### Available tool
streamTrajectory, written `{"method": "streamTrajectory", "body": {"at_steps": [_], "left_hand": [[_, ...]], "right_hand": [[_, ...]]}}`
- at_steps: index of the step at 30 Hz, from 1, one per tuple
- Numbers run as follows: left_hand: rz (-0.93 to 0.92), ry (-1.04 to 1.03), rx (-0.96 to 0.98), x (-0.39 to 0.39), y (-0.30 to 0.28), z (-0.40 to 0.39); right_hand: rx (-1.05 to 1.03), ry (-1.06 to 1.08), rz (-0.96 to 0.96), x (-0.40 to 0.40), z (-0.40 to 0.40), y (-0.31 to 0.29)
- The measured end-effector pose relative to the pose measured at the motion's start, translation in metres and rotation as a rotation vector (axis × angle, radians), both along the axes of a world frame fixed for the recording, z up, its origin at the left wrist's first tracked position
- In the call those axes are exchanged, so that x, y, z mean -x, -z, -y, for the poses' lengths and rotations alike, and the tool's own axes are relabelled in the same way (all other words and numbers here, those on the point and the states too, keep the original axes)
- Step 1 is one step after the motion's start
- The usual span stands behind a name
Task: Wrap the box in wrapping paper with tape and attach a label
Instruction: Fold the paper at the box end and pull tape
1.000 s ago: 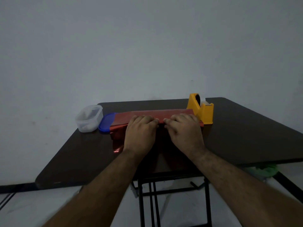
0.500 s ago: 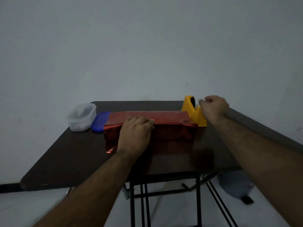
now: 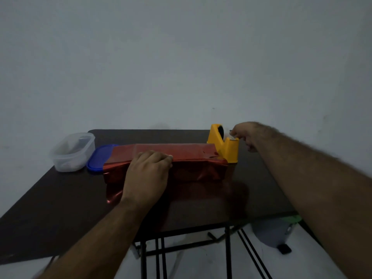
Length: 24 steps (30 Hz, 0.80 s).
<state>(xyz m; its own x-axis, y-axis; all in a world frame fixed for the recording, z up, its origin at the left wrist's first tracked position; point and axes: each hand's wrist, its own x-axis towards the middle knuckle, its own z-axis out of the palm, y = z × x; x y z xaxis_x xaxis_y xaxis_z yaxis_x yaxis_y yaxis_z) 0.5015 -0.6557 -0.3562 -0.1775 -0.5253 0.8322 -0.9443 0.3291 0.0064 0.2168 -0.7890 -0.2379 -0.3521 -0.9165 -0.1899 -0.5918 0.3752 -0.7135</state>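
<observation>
Left grip (image 3: 148, 174) flat, fingers straight, pressing red wrapping paper (image 3: 187, 153) onto the box — right grip (image 3: 244, 135) pinching tape at yellow dispenser (image 3: 225, 147) on tabletop (image 3: 60, 198).

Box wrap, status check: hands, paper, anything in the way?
Left hand flat on red wrapping paper, pinning the fold over the box. Right hand pinching tape at the yellow dispenser. Clear tub and blue lid at left, not blocking.
</observation>
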Motion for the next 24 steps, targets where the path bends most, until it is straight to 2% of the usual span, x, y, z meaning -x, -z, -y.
{"method": "streamTrajectory", "body": {"at_steps": [4, 11, 19, 24], "left_hand": [[-0.018, 0.004, -0.002, -0.001, 0.000, 0.001], [-0.018, 0.006, -0.006, 0.000, 0.000, 0.001], [-0.019, 0.006, -0.012, -0.002, 0.001, 0.004], [-0.003, -0.008, -0.021, 0.000, 0.000, 0.002]], "right_hand": [[-0.013, 0.106, 0.015, 0.005, 0.013, 0.001], [-0.022, 0.133, 0.148, 0.005, 0.023, 0.007], [0.131, 0.196, 0.628, 0.002, 0.027, 0.025], [0.187, 0.147, 0.934, 0.002, 0.022, 0.031]]}}
